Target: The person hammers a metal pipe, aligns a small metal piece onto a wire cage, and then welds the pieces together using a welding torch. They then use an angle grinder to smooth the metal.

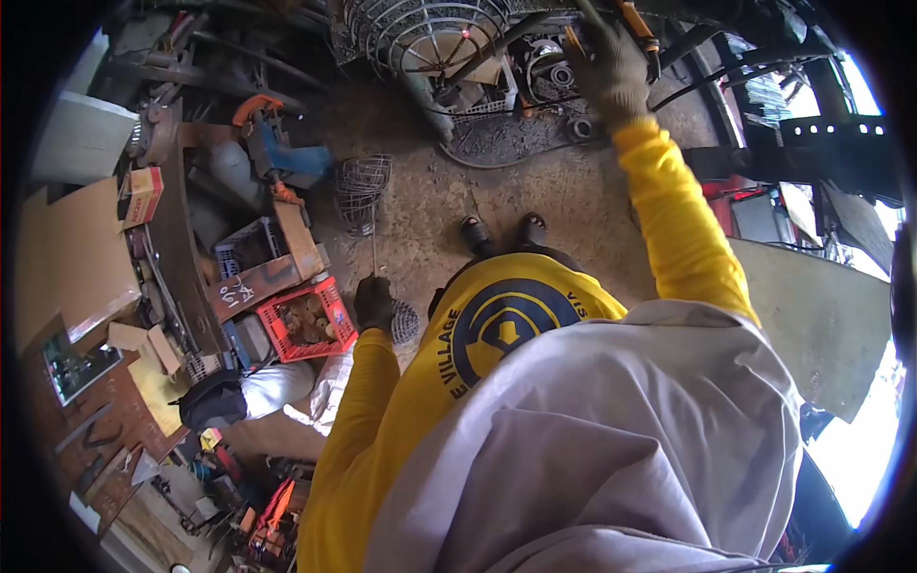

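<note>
My left hand (373,303), in a dark glove, is closed around a thin rod. A tangled wire cage (364,191) is at the rod's far end, over the floor. Beside that hand is a rounded wire mesh piece (405,323); I cannot tell if it joins the rod. My right arm stretches far forward. My right hand (616,81), in a grey-brown glove, looks closed at a dark bar by an orange-handled part (638,27); its grip is unclear. To its left stands a large round wire guard (435,38) with a small red light behind it.
Greasy metal parts (554,74) lie in a tray ahead, with a ring (580,128) near its edge. On my left are a blue tool with an orange top (287,158), a red crate (334,298) and a cluttered bench (115,406). A grey panel (812,315) leans at right.
</note>
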The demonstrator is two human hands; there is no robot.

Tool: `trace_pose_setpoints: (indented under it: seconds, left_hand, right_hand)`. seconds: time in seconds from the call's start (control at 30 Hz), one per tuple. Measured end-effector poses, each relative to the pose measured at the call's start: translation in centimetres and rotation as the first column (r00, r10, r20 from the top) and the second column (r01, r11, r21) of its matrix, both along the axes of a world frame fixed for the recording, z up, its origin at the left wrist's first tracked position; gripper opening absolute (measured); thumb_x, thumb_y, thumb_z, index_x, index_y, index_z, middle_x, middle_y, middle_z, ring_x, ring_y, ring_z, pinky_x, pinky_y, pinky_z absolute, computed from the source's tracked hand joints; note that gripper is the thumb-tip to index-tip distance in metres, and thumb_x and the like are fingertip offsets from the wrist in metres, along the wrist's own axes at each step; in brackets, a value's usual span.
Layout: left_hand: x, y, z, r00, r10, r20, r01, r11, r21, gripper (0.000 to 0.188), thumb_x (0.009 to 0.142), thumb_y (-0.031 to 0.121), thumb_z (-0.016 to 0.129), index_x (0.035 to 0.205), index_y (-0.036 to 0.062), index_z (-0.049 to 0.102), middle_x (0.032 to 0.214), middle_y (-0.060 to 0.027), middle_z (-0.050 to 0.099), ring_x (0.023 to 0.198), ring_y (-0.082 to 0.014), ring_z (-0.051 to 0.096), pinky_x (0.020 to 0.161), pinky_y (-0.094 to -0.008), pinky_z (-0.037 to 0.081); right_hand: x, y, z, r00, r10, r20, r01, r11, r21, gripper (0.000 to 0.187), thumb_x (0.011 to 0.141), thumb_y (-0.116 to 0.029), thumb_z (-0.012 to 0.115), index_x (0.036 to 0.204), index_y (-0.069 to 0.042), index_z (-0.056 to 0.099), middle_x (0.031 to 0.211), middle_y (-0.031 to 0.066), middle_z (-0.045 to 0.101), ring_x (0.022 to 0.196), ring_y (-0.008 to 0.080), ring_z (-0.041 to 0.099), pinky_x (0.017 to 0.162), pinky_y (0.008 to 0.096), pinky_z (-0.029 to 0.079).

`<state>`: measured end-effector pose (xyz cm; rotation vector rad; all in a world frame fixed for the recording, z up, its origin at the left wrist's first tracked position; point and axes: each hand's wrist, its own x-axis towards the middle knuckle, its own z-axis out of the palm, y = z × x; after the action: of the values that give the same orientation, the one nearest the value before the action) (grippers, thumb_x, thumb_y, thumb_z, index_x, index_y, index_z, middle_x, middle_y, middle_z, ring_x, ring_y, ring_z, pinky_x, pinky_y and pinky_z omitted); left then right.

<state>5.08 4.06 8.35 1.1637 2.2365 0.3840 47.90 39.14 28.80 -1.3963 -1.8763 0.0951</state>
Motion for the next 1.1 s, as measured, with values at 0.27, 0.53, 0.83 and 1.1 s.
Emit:
trace_pose_setpoints:
  seconds: [0.27,0.53,0.83,1.1]
  left_hand:
    - [4.4,-4.5,3.2,0.988,0.146,0.053,-0.151,0.980,0.128,0.030,0.092,0.029,0.059,0.105,0.0018,0.065,0.097,-0.0176,0.067,0.091,-0.0337,0.063,0.082,-0.0408,0.049]
    - [1.0,-16.8,-1.6,0.818,-0.434,-0.377,0.398,0.901,-0.173,0.015,0.089,0.021,0.060,0.088,0.0070,0.065,0.087,-0.0150,0.065,0.084,-0.0322,0.063,0.076,-0.0442,0.052]
    - [-4.8,-8.8,-1.1,0.994,0.066,-0.085,-0.052,0.987,0.151,0.019,0.091,0.024,0.063,0.092,0.0053,0.066,0.071,-0.0033,0.058,0.065,-0.0187,0.059,0.063,-0.0341,0.049]
    - [-12.5,12.2,4.7,0.875,0.258,0.409,-0.334,0.935,0.123,0.031,0.093,0.030,0.065,0.110,0.0046,0.065,0.076,-0.0031,0.060,0.069,-0.0138,0.058,0.067,-0.0319,0.050]
  right_hand:
    - [-1.7,8.2,6.3,0.793,-0.097,0.601,0.378,0.852,-0.361,0.049,0.099,-0.028,0.048,0.147,-0.016,0.044,0.142,0.0174,0.054,0.124,0.0353,0.057,0.095,0.0480,0.050]
    - [-1.7,11.2,3.7,0.828,-0.072,0.556,0.299,0.896,-0.329,0.043,0.096,-0.028,0.056,0.136,-0.012,0.050,0.124,0.0160,0.059,0.108,0.0318,0.061,0.086,0.0446,0.051]
    - [-2.5,10.9,3.1,0.895,-0.151,0.420,0.250,0.949,-0.192,0.038,0.093,-0.027,0.065,0.125,-0.008,0.057,0.104,0.0144,0.066,0.090,0.0278,0.065,0.075,0.0408,0.052]
    - [-7.6,-0.5,0.2,0.960,-0.202,-0.196,0.162,0.966,-0.203,0.043,0.088,-0.039,0.070,0.112,-0.003,0.063,0.088,0.0183,0.068,0.082,0.0348,0.068,0.072,0.0407,0.052]
